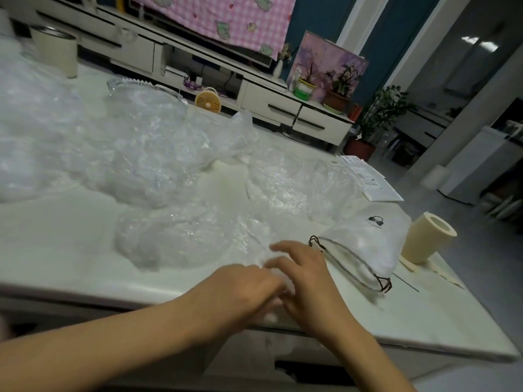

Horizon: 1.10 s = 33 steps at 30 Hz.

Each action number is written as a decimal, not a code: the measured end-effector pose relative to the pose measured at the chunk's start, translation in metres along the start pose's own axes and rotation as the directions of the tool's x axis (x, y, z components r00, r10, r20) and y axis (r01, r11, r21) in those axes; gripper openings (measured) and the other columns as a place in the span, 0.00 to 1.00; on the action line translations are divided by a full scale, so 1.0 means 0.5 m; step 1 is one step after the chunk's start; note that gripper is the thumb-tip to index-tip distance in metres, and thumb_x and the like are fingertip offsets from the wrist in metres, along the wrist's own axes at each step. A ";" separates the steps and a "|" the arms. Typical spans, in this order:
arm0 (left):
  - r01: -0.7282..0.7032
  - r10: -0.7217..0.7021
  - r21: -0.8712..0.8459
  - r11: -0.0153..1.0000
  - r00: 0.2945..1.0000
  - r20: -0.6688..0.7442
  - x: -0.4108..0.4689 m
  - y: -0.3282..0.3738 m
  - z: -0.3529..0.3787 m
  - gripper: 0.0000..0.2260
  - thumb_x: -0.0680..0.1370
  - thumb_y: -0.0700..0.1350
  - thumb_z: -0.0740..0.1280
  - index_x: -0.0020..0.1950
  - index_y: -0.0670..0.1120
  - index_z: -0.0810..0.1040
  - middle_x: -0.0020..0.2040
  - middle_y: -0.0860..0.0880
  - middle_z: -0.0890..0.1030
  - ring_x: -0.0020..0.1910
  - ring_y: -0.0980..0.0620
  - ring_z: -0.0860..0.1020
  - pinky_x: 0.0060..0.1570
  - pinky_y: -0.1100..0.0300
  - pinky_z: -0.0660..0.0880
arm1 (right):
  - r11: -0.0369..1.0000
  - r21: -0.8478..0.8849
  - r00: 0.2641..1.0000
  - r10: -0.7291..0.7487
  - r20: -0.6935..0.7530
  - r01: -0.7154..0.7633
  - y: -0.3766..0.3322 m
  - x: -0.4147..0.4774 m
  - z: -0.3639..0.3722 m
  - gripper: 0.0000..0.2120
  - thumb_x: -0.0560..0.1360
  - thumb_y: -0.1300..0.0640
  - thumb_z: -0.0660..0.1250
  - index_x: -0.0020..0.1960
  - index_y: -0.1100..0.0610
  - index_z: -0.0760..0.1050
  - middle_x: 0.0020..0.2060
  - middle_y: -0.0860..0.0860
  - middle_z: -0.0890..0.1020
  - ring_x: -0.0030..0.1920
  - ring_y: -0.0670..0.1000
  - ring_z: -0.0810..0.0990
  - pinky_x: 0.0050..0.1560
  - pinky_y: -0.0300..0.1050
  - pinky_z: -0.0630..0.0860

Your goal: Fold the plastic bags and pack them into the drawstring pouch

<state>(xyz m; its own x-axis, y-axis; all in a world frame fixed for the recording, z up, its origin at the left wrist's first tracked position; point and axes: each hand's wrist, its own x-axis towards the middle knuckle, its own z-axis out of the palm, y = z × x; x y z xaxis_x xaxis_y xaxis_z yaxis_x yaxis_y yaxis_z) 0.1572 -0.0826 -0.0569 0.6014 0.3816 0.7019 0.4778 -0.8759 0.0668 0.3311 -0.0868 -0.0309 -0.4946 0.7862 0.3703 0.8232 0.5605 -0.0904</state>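
Centrally, item one: a clear plastic bag (pixel 198 241), crinkled and lying flat on the white table (pixel 70 250) close to its near edge, its right-hand end under both hands. Left hand (pixel 243 290): knuckles up, fingers bent together over the end of the plastic bag, thumb tucked beneath, pinching the film; motion blur hides the finer detail. Right hand (pixel 305 275): touching the left, fingers slightly apart and only gently bent, laid on top of the same bag without closing round it. Item two: the drawstring pouch (pixel 368 244), translucent white with a small dark logo, lying on its side just beside the right hand, mouth gaping toward the near edge, a dark cord (pixel 351 264) running round the rim with a knot at either end. Pale contents show inside, too blurred to identify. Item three: loose plastic bags (pixel 135 159), heaped and unfolded across the left and middle of the table, with a flatter spread (pixel 288 182) beyond the pouch. Sundries: a cream cup (pixel 427 239) upright beside the pouch, printed papers (pixel 373 182) at the far right corner, a glass dish (pixel 135 84) behind the heap, a cream tumbler (pixel 55 49) at far left. Background: a low white cabinet (pixel 271 100), a small yellow fan (pixel 208 101), potted plants (pixel 339 89), a pink checked cloth (pixel 226 18).
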 end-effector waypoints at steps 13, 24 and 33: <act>-0.005 -0.068 0.218 0.976 0.943 0.325 -0.042 -0.062 -0.007 0.34 0.74 0.71 0.49 0.60 0.47 0.75 0.57 0.47 0.80 0.55 0.50 0.79 0.63 0.52 0.66 | 0.799 0.481 0.932 0.320 0.169 -0.361 0.043 -0.073 -0.062 0.10 0.63 0.54 0.64 0.43 0.42 0.71 0.58 0.42 0.77 0.63 0.36 0.71 0.59 0.33 0.67; -0.027 -0.006 0.133 0.991 0.971 0.239 -0.031 -0.038 -0.006 0.18 0.75 0.59 0.56 0.48 0.49 0.78 0.40 0.53 0.76 0.36 0.52 0.74 0.42 0.58 0.64 | 0.753 0.537 0.924 0.323 0.203 -0.381 0.016 -0.111 -0.058 0.15 0.67 0.52 0.59 0.48 0.49 0.81 0.50 0.39 0.82 0.55 0.40 0.79 0.56 0.34 0.73; 0.145 -0.125 -0.090 0.985 0.972 0.197 -0.021 -0.086 0.000 0.13 0.74 0.51 0.60 0.57 0.51 0.72 0.46 0.53 0.78 0.40 0.57 0.75 0.37 0.67 0.70 | 0.472 0.700 0.772 0.609 0.181 -0.536 0.043 -0.086 -0.082 0.06 0.77 0.64 0.64 0.43 0.61 0.79 0.33 0.48 0.81 0.34 0.43 0.76 0.35 0.30 0.71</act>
<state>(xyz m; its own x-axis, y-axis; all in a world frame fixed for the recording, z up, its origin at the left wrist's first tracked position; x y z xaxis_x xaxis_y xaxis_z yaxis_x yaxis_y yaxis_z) 0.1302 -0.0488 -0.0673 0.6514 0.5386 0.5344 0.5004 -0.8344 0.2310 0.3813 -0.1191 -0.0107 0.0689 0.9956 0.0639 0.4592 0.0252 -0.8880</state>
